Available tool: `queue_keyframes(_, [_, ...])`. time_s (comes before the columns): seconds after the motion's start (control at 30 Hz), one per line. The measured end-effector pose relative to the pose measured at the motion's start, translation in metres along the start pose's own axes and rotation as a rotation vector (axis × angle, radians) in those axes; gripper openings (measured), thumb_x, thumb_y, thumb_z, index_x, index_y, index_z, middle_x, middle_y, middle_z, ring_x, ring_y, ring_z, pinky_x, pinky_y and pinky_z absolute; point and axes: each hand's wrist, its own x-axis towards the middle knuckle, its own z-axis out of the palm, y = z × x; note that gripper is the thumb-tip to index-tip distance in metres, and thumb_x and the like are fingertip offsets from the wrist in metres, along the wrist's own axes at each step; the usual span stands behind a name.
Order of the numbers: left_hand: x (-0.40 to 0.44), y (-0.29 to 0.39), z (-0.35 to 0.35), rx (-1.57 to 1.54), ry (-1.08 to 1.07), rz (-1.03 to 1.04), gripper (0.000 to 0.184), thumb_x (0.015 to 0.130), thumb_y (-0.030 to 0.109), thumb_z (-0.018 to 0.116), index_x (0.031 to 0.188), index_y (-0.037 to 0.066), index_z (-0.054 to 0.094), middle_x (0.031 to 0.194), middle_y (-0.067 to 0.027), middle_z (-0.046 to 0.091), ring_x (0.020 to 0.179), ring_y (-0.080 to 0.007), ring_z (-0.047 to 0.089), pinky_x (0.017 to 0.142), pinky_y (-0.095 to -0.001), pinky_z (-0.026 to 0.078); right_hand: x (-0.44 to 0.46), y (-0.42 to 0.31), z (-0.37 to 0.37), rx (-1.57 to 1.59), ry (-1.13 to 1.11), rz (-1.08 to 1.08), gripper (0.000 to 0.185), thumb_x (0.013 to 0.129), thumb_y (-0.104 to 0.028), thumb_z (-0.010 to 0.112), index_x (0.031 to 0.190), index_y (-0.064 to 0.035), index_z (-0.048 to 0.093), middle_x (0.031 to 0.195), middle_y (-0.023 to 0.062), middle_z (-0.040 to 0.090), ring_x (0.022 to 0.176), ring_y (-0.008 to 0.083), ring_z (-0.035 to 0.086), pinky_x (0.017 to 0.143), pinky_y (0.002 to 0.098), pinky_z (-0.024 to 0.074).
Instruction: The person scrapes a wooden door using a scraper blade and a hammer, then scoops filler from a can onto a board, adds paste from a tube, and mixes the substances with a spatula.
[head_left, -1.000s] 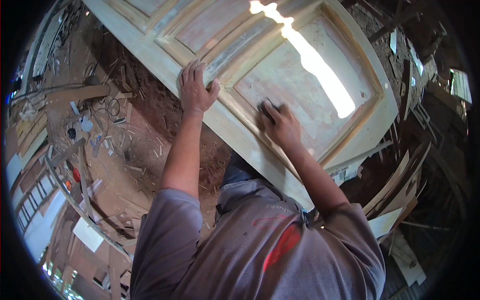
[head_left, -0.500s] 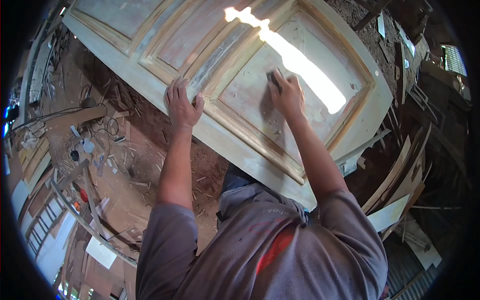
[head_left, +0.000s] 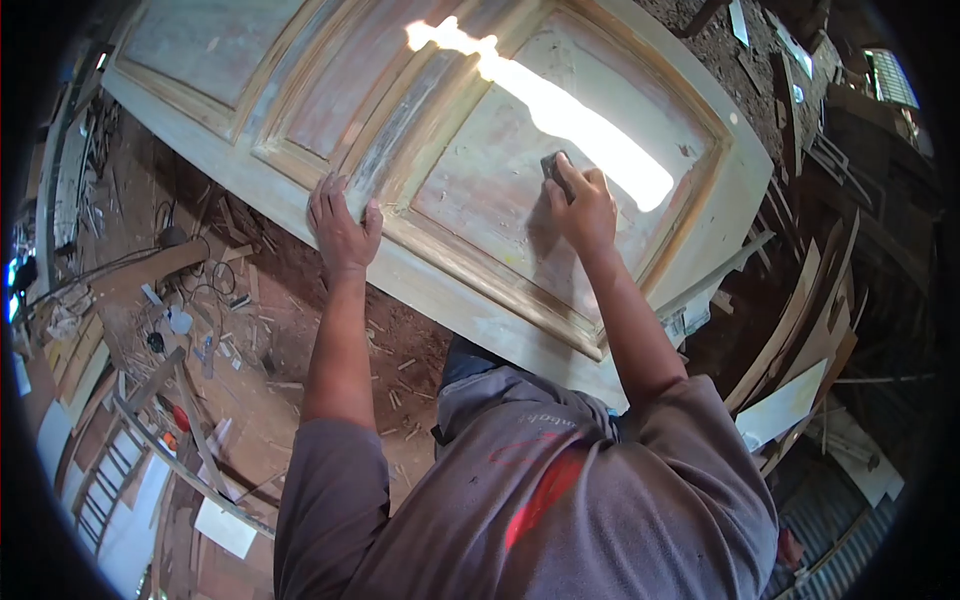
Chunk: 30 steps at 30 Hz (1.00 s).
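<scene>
A panelled wooden door (head_left: 480, 305) lies across the upper middle of the head view, its surface patchy with pale coating and bare wood. My left hand (head_left: 345, 222) rests flat on the door's near edge, fingers spread and holding nothing. Over the recessed right panel (head_left: 480, 190), my right hand (head_left: 585, 212) grips a small dark block (head_left: 556, 172), pressed against the panel face; it looks like a sanding block, though its underside is hidden. A bright strip of sunlight (head_left: 590, 135) falls on the panel just beyond that hand.
Wood scraps and offcuts litter the dirt floor (head_left: 270, 340) on the left. A cable (head_left: 120, 262) runs there beside a plank (head_left: 150, 272). Curved boards (head_left: 800, 330) and a pale sheet (head_left: 785, 405) stand at the right, near the door's end.
My right hand has slid the dark block slightly along the panel, toward the near right end. My left hand stays on the door edge while the whole view has shifted a little.
</scene>
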Motion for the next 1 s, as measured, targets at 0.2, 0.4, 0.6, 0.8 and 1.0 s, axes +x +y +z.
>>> queue_keyframes(0.2, [0.001,0.005,-0.006,0.008,-0.032,-0.006,0.061,0.096,0.036,0.067,0.142,-0.001,0.053,0.142,-0.0241,0.059,0.137,-0.0462,0.052,0.118,-0.0592,0.038,-0.094,0.043,-0.012,0.036,-0.054,0.045,0.051,0.093,-0.031,0.081,0.142,-0.0226,0.073,0.098,0.016,0.067,0.079,0.0342,0.072,0.07,0.045,0.0597])
queue_keyframes(0.4, [-0.001,0.001,-0.001,-0.014,-0.018,0.006,0.061,0.093,0.037,0.068,0.141,0.002,0.054,0.143,-0.0224,0.059,0.138,-0.0441,0.052,0.117,-0.0587,0.038,-0.028,0.038,-0.014,0.003,0.055,0.11,0.048,0.094,-0.034,0.08,0.141,-0.0243,0.074,0.099,0.0156,0.067,0.084,0.0352,0.073,0.075,0.0475,0.0595])
queue_keyframes(0.6, [0.0,0.002,-0.001,-0.019,0.003,0.0,0.06,0.093,0.037,0.068,0.14,0.002,0.055,0.143,-0.0222,0.059,0.138,-0.0437,0.052,0.117,-0.0586,0.038,-0.093,0.038,-0.027,0.062,-0.065,0.182,0.047,0.096,-0.034,0.078,0.141,-0.0232,0.073,0.101,0.0146,0.067,0.09,0.0342,0.072,0.081,0.0471,0.0589])
queue_keyframes(0.8, [0.0,0.004,-0.004,0.002,-0.01,0.011,0.061,0.097,0.04,0.065,0.141,0.0,0.053,0.142,-0.0237,0.058,0.136,-0.0463,0.053,0.117,-0.0598,0.039,-0.025,0.051,-0.026,-0.014,0.091,0.231,0.048,0.095,-0.032,0.079,0.141,-0.0213,0.073,0.102,0.0165,0.067,0.091,0.0349,0.072,0.082,0.0471,0.0586])
queue_keyframes(1.0, [0.001,0.003,-0.006,-0.022,0.006,-0.062,0.064,0.09,0.041,0.069,0.139,0.002,0.056,0.145,-0.0235,0.058,0.14,-0.0433,0.05,0.119,-0.0598,0.037,-0.088,0.051,-0.017,0.046,0.007,0.133,0.051,0.094,-0.031,0.081,0.143,-0.0162,0.072,0.109,0.0225,0.07,0.094,0.0371,0.073,0.085,0.0487,0.0596])
